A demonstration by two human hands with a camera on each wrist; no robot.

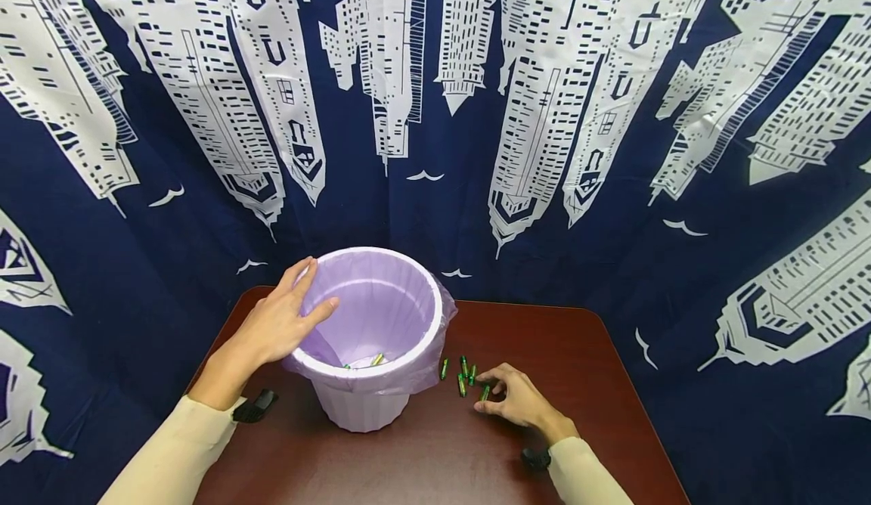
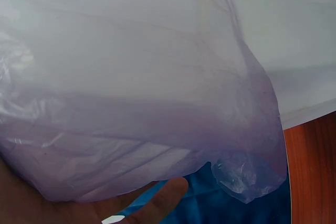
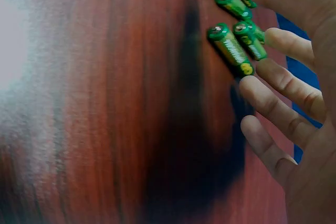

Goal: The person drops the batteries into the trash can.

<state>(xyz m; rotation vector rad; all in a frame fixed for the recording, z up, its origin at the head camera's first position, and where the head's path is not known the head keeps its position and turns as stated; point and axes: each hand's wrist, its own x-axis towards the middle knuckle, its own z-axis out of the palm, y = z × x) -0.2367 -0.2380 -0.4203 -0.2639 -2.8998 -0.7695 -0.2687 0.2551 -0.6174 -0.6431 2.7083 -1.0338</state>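
A white bin [image 1: 361,407] with a lilac plastic bag [image 1: 427,365] folded over its rim stands on the table. My left hand [image 1: 275,323] rests at the bin's left rim, thumb reaching over the inside and fingers along the outer edge. In the left wrist view the bag [image 2: 131,66] covers much of the hand. My right hand [image 1: 520,398] is low over the table, fingers spread around a green battery [image 1: 485,393]. Several more green batteries [image 1: 462,385] lie just left of its fingertips. In the right wrist view the fingers are apart beside the batteries [image 3: 231,50].
Inside the bin lies a yellow-green battery [image 1: 377,359], with a green bit at the near rim. The dark red-brown table [image 1: 435,460] ends at a navy cloth [image 1: 401,210] with white city buildings, hanging close behind and at both sides.
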